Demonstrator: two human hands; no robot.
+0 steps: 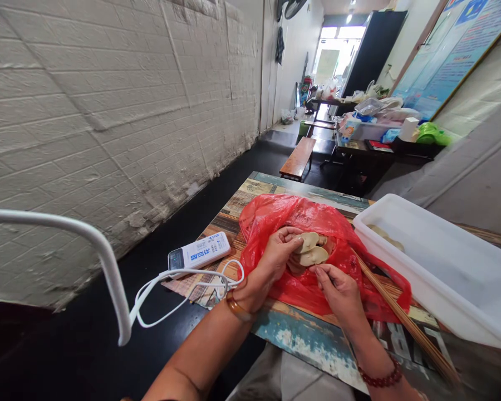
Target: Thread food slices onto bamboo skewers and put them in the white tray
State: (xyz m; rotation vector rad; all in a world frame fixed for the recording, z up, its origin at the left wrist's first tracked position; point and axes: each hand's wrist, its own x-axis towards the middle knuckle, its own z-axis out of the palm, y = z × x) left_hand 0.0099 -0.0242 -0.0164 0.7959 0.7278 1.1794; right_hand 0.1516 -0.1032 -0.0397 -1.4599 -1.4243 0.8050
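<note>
My left hand (281, 248) is closed on a couple of pale, flat, roundish slices (311, 256), with the thumb across the upper one. Just below them, my right hand (336, 287) is in a pinch; whatever lies between its fingertips is too small to make out. Under both hands an open red plastic bag (271, 214) is spread on the table, with more pale slices showing inside. A bundle of thin wooden sticks (401, 312) lies slanting to the right of my right hand, partly over the bag.
A deep white plastic tub (442, 267) stands at the right, several pale slices at its near-left end. A white power bank (200, 250) with a white cable (162, 320) lies at the table's left edge. Beyond are a wooden bench (298, 156) and a cluttered table (359, 146).
</note>
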